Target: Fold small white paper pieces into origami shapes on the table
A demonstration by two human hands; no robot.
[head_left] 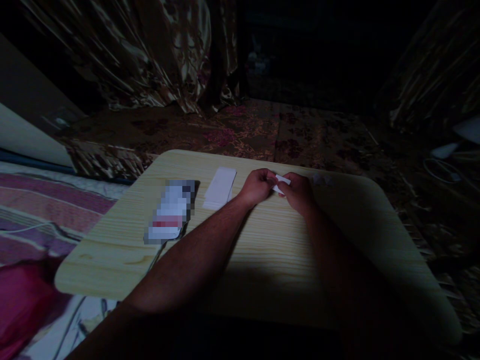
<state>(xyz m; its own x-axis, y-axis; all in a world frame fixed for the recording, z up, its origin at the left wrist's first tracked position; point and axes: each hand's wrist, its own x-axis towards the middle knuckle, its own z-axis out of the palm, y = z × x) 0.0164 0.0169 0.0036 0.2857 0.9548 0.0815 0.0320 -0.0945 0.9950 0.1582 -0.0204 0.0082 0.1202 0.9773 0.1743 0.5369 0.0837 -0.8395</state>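
Between my two hands, above the far middle of the table, is a small white piece of paper (283, 179), seemingly folded. My left hand (258, 186) pinches its left side, and my right hand (298, 190) grips it from the right with the thumb on top. Fingers of both hands hide part of the paper. Left of my left hand lies a stack of white paper slips (221, 185), slightly fanned at the near end. Just beyond my right hand sit a few small pale pieces (321, 179), too dim to make out clearly.
A phone-like device (170, 210), blurred by pixels, lies on the left of the light wooden table (277, 265), with a cable running from it. Striped bedding (48, 205) and a pink cloth (26, 300) are at the left. Patterned fabric (240, 125) covers the ledge behind.
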